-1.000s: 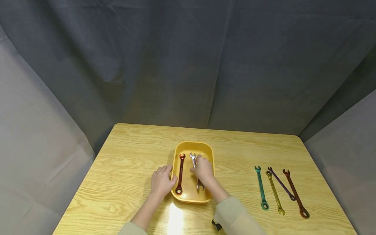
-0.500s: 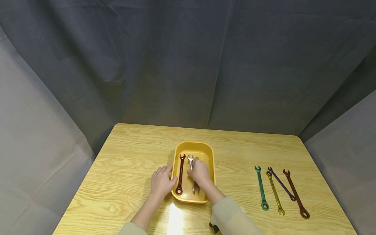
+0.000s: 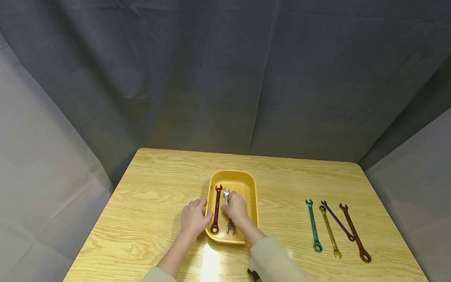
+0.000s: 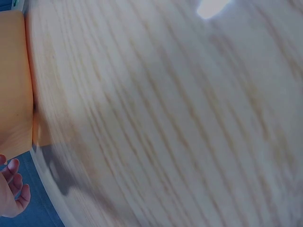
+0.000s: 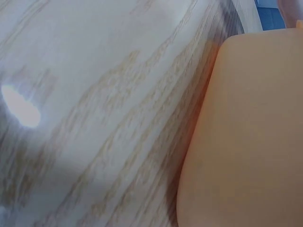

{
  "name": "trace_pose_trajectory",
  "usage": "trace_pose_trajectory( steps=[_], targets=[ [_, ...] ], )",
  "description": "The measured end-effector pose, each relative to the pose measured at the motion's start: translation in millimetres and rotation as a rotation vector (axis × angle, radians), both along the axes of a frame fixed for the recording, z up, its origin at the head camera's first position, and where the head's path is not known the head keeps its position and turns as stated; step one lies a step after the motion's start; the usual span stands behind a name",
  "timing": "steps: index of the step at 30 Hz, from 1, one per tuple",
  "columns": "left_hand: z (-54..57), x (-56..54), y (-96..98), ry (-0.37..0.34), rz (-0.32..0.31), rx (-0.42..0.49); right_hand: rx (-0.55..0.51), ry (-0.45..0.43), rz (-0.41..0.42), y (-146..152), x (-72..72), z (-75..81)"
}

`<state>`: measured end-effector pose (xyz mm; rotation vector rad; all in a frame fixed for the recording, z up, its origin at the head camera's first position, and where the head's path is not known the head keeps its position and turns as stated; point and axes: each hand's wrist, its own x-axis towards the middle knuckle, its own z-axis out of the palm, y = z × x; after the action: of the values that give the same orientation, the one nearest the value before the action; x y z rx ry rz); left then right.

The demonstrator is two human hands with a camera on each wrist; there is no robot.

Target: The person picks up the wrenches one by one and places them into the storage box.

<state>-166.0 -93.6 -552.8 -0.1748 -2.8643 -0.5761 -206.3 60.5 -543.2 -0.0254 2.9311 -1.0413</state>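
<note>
My left hand (image 3: 193,220) holds the left rim of a yellow tray (image 3: 256,196), thumb over the edge and fingers along the outside. Inside the tray, a red combination wrench (image 3: 216,209) lies lengthwise by the left wall. To its right is a silver open-end wrench (image 3: 230,227), whose middle my right hand (image 3: 237,209) pinches and partly hides; both of its ends show. In the left wrist view, fingers of the left hand (image 4: 13,189) appear below the tray wall (image 4: 14,85). The right wrist view mostly shows the tray's outer wall (image 5: 246,132) and tabletop.
On the right of the wooden table (image 3: 158,176) lie a green wrench (image 3: 313,226), a yellow wrench (image 3: 329,232), a purple wrench (image 3: 338,221) and a larger reddish-brown wrench (image 3: 355,233). Dark curtains (image 3: 197,78) hang behind the table.
My right hand has slid the silver wrench leftward across the tray, nearer and more parallel to the red one. The left hand has stayed at the rim.
</note>
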Motion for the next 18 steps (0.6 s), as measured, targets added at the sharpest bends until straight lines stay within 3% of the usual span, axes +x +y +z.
trace_pose_trajectory(
  steps=[18],
  targets=[
    [0.0, 0.6, 0.2, 0.012, -0.001, 0.006, 0.051, 0.002, -0.028, -6.9, -0.9, -9.6]
  ],
)
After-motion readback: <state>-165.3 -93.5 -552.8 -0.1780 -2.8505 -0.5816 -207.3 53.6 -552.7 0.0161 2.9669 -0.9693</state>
